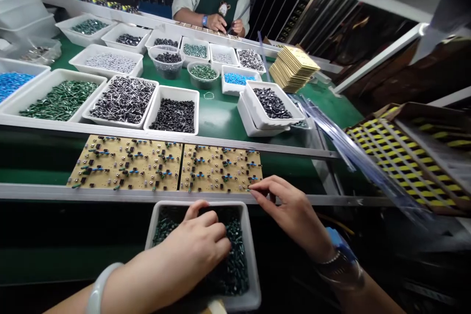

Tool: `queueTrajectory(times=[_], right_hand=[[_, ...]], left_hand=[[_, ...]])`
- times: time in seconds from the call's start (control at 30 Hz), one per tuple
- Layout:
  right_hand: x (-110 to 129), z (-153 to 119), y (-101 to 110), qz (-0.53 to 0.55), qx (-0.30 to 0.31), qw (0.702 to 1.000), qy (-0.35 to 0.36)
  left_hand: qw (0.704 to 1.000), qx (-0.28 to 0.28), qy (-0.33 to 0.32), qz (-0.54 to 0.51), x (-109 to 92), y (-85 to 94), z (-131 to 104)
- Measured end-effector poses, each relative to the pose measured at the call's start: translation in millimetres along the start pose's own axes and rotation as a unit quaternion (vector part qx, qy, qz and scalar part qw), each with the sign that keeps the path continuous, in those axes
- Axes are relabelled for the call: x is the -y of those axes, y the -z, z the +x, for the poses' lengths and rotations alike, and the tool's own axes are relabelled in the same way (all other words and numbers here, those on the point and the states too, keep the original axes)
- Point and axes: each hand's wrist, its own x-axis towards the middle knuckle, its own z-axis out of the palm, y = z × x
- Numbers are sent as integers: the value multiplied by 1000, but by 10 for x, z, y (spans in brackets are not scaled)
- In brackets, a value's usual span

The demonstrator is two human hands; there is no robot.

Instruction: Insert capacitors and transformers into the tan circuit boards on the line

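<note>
My left hand [198, 243] is over a white tray [251, 260] of small dark green electronic components [237, 250]. Its fingers are curled down into the tray, and the fingertips are hidden behind the hand. Thumb and forefinger of my right hand [292, 211] are pinched together at the lower right corner of a tan circuit board [215, 186]. What lies between those fingertips is too small to make out. A second circuit board [110, 157] sits beside it on the left. Both boards carry rows of black, blue, green and grey components and rest between metal rails [121, 194].
White bins of green parts [62, 100], black-and-white parts [123, 100] and black parts [172, 115] line the green table. Stacked bins [272, 103] stand right, before a pile of bare boards [294, 66]. A co-worker [211, 5] works across the table. A yellow-black striped box [401, 157] is far right.
</note>
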Motion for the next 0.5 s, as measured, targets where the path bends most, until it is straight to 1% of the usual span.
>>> queueTrajectory(times=[0.1,0.2,0.27,0.33,0.43,0.5], right_hand=[[-5,12,14,-24,4,999,23],[-3,25,25,-45,8,998,46],[-6,27,27,-57,14,997,56],[-15,24,28,-66,16,996,63],[-31,12,29,-77,14,994,79],[-38,5,33,-90,14,992,92]], left_hand=[[999,13,-21,-34,-110,-26,172],[997,-13,-27,-74,-143,-71,257],[992,-56,-11,-109,-126,-68,277],[983,-123,11,-134,-90,-22,284],[966,-215,55,-131,-9,104,287],[957,-249,83,-123,62,191,280]])
